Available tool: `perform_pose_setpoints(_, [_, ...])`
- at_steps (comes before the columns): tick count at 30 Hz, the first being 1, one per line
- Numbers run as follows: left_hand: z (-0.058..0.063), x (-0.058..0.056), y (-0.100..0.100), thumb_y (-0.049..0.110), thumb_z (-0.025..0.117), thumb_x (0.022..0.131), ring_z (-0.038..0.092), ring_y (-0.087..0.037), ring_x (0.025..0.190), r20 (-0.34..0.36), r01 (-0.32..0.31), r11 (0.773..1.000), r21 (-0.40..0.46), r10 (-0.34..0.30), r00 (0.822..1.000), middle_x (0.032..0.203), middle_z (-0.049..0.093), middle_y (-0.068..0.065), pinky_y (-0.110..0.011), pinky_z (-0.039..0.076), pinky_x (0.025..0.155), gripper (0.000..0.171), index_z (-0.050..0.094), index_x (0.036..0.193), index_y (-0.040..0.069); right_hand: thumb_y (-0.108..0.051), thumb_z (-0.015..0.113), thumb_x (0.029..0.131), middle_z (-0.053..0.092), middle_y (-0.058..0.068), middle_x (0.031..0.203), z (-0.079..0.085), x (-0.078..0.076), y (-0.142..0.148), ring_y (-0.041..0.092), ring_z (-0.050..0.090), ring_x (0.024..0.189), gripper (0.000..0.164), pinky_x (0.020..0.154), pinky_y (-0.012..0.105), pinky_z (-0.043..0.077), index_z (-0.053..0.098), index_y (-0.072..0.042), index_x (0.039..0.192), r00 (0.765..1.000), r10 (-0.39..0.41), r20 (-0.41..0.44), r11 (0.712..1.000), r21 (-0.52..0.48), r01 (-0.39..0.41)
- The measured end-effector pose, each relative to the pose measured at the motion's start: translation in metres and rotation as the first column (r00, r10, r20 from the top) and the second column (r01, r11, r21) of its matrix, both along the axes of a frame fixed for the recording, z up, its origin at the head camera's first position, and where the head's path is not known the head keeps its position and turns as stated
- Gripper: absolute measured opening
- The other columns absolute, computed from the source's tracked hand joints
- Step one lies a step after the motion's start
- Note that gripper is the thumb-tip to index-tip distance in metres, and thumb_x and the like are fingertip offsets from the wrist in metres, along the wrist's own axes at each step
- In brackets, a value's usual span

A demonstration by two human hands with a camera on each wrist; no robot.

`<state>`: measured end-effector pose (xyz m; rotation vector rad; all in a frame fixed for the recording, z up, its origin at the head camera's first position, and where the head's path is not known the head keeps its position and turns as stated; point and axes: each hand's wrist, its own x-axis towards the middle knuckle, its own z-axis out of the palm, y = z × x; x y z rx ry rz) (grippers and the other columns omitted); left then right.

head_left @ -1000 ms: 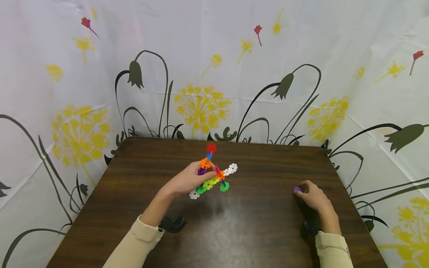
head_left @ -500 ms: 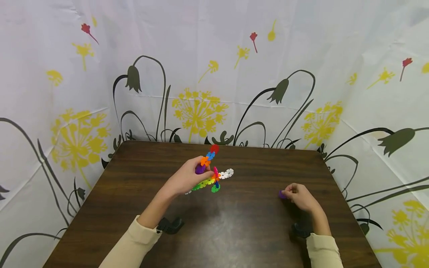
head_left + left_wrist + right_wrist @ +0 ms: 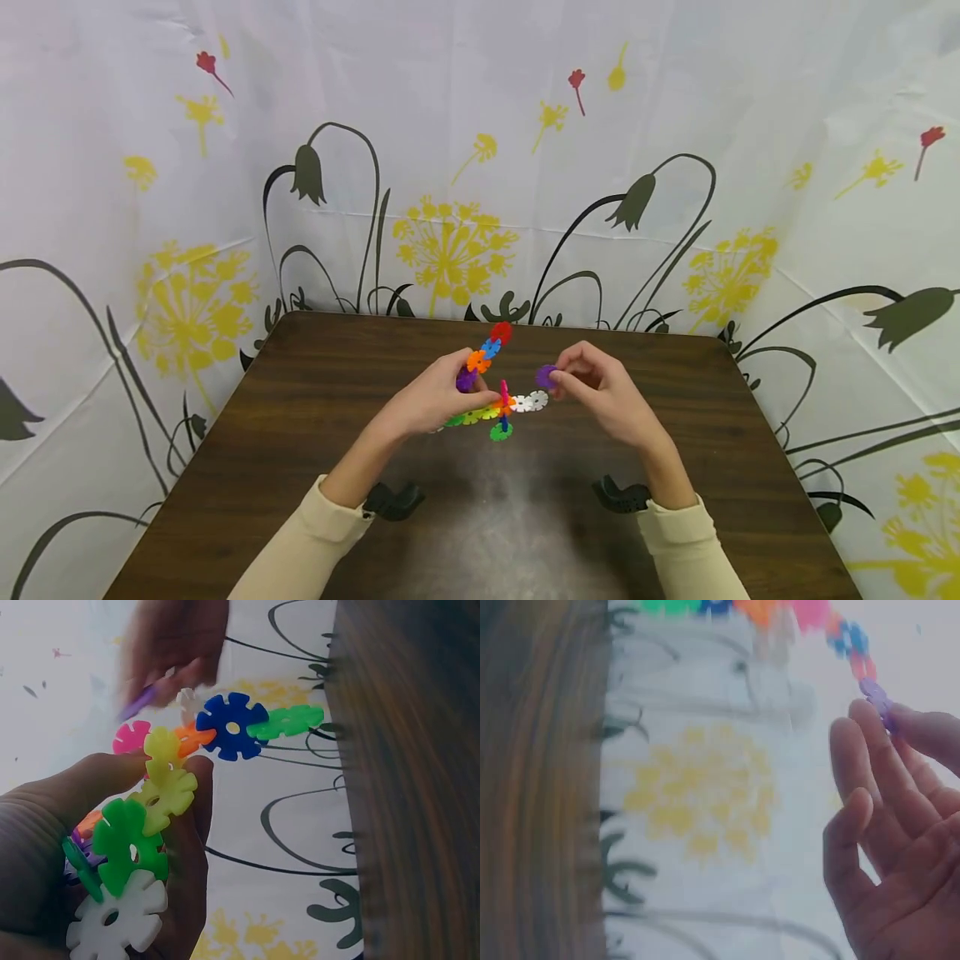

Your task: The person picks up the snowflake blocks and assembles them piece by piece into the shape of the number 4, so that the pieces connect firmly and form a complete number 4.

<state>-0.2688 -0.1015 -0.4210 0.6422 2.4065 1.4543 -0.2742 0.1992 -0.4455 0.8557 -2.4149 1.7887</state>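
My left hand (image 3: 438, 392) grips a joined chain of notched, flower-shaped plastic discs, held above the table. One arm of the chain runs from a purple disc through orange and blue to a red disc (image 3: 501, 333). Yellow and green discs lead to a white disc (image 3: 116, 922) near the palm in the left wrist view. White discs (image 3: 531, 402) stick out to the right, and a green disc (image 3: 501, 431) hangs below. My right hand (image 3: 607, 392) pinches a single purple disc (image 3: 546, 377) between thumb and fingers, close to the white end.
A dark wood-grain table (image 3: 337, 350) lies under both hands. Behind it hangs a white curtain (image 3: 495, 100) printed with flowers. Black straps with camera mounts sit on both wrists.
My right hand has carried the purple disc from the table's right side, leftward and up, to beside the chain. My left hand keeps its grip on the chain, which has turned slightly.
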Motion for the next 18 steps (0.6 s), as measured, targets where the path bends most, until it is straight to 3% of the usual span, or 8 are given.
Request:
perform_pose_setpoints(8, [0.004, 0.003, 0.002, 0.028, 0.081, 0.099, 0.048, -0.015, 0.062, 0.01, 0.038, 0.999, -0.037, -0.038, 0.999, 0.075, 0.059, 0.001, -0.026, 0.04, 0.057, 0.032, 0.059, 0.104, 0.006, -0.003, 0.074, 0.101, 0.078, 0.005, 0.097, 0.004, 0.005, -0.043, 0.018, 0.076, 0.086, 0.016, 0.077, 0.027, 0.06, 0.069, -0.011, 0.115, 0.981, -0.032, -0.19, 0.999, -0.019, 0.029])
perform_pose_setpoints(18, [0.003, 0.003, 0.001, 0.03, 0.08, 0.099, 0.049, -0.015, 0.064, 0.005, 0.053, 0.998, -0.025, -0.053, 0.999, 0.076, 0.06, 0.0, -0.026, 0.043, 0.057, 0.03, 0.06, 0.103, 0.007, -0.002, 0.073, 0.101, 0.081, 0.006, 0.102, -0.002, 0.003, -0.047, 0.017, 0.074, 0.084, 0.019, 0.079, 0.025, 0.062, 0.077, -0.011, 0.117, 0.968, -0.02, -0.248, 1.0, -0.011, 0.018])
